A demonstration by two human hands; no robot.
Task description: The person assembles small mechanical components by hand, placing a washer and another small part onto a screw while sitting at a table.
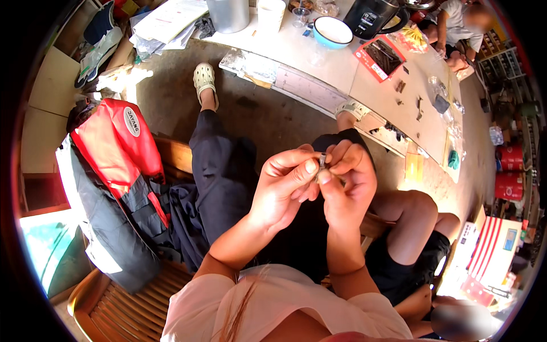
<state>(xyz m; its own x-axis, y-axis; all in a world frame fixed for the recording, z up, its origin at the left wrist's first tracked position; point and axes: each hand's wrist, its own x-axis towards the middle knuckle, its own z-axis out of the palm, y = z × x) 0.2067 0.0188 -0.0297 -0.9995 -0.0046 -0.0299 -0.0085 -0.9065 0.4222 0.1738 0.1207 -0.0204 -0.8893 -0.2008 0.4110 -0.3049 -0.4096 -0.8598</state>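
Note:
Both hands meet in front of me above my lap. My left hand [289, 176] pinches a small grey metal cylinder [322, 159] between thumb and fingertips. Close against it, my right hand [348, 179] is closed too, its thumb and fingers pressed on the lower end of the same small piece. A pale, brownish bit shows between the thumbs; what it is I cannot make out. The fingers cover most of what is held.
A long table ahead carries a blue-rimmed bowl [333, 32], a black jug [370, 18], a red box of dark parts [380, 58] and a grey container [228, 15]. A red and black jacket [119, 145] lies over a wooden chair [131, 305] at left. People sit close at right and far right.

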